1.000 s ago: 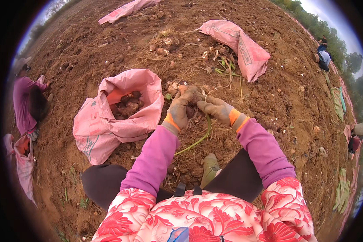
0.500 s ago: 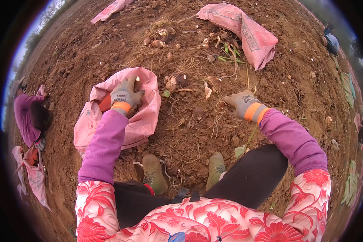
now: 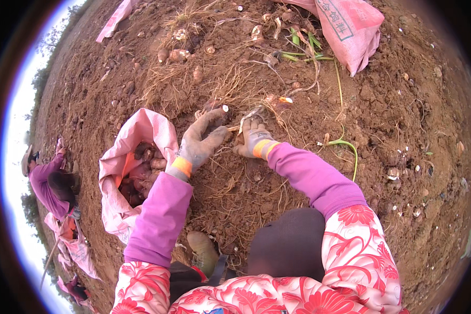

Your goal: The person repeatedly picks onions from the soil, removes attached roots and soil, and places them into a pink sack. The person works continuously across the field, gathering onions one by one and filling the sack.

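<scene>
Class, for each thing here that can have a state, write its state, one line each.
Left hand: gloved, open
Right hand: gloved, low at the soil, grip unclear
Pink sack by left hand: open, tubers inside
Upper-right pink sack: lying down, partly out of frame
Green stem: curved, lying on soil

At far left, 1 co-worker (image 3: pixel 48 184) in purple crouches near a pink sack (image 3: pixel 80 254).

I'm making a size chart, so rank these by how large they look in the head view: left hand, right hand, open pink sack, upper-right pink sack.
1. Open pink sack
2. Upper-right pink sack, visible part only; the top edge cuts it off
3. Left hand
4. Right hand
</scene>
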